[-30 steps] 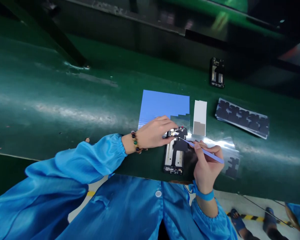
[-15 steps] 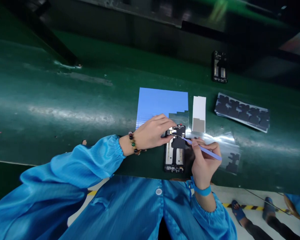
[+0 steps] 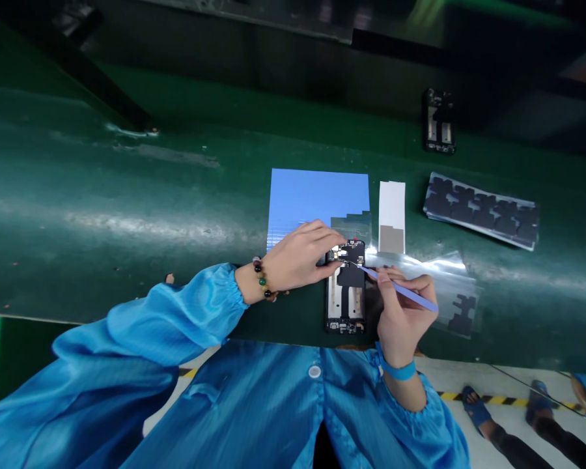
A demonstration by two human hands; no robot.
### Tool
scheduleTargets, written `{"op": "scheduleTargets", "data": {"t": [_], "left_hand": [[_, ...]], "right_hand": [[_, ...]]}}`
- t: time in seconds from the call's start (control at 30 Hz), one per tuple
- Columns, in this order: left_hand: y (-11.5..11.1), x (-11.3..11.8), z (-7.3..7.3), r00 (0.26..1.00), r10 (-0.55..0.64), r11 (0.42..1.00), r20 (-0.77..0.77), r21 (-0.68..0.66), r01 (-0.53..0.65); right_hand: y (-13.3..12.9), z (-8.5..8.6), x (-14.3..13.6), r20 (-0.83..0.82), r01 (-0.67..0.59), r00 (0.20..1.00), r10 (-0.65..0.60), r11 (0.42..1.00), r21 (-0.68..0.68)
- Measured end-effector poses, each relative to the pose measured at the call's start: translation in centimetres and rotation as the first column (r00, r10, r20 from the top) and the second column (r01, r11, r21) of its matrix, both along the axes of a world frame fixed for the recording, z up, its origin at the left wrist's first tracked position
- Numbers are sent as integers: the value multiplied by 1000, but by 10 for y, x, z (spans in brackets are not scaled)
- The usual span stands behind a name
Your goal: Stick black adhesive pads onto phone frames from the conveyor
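An opened phone [image 3: 354, 303] lies near the front edge of the green bench, its circuit boards and inner frame bare. A black sheet piece [image 3: 352, 275] covers part of its upper half. My left hand [image 3: 300, 256] grips the phone's upper left side between thumb and fingers. In my right hand [image 3: 403, 316] are purple tweezers [image 3: 410, 294], held like a pen, with their tips at the phone's upper part. Whether the tips pinch anything is too small to tell.
Behind the phone lie a blue sheet [image 3: 317, 192] and a white strip [image 3: 392, 205]. On the right are stacked sheets of black die-cut pieces [image 3: 483, 208] and a clear film with one black piece [image 3: 463, 316]. A second opened phone [image 3: 439, 124] lies farther back. Another person's feet [image 3: 477, 410] show beyond the bench's front edge.
The view has shifted slightly. My left hand still grips the phone, and the tweezers stay at its upper part with hardly any movement.
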State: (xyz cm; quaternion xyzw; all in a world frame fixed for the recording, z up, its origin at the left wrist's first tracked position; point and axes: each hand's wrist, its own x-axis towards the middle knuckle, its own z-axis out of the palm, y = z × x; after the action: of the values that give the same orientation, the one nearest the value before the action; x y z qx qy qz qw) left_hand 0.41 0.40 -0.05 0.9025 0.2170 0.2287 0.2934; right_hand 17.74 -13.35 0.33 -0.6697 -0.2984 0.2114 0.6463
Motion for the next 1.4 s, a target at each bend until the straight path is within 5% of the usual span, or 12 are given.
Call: {"op": "scheduleTargets", "data": {"t": [0.4,0.67,0.93,1.03,1.2,1.4], "left_hand": [[0,-1,0,1000,-1,999,-7,33,1],[-4,-1,8,975,-6,964,-222,256,64],[-9,5,8,947,-25,934,-319,331,136],[-2,2,7,959,-48,935,-278,326,141],[26,-19,14,990,88,953,-110,297,-51],[39,-34,14,984,-43,949,-172,302,94]], "right_hand": [[-1,-1,1,-10,-18,1000,18,1000,4],[-1,0,0,4,-12,1000,12,1000,-8],[-1,-1,42,-129,159,982,-140,975,152],[9,-1,61,-225,107,972,-72,983,149],[39,7,64,-203,-65,976,83,993,96],[69,8,40,-20,-282,959,281,952,-122]]}}
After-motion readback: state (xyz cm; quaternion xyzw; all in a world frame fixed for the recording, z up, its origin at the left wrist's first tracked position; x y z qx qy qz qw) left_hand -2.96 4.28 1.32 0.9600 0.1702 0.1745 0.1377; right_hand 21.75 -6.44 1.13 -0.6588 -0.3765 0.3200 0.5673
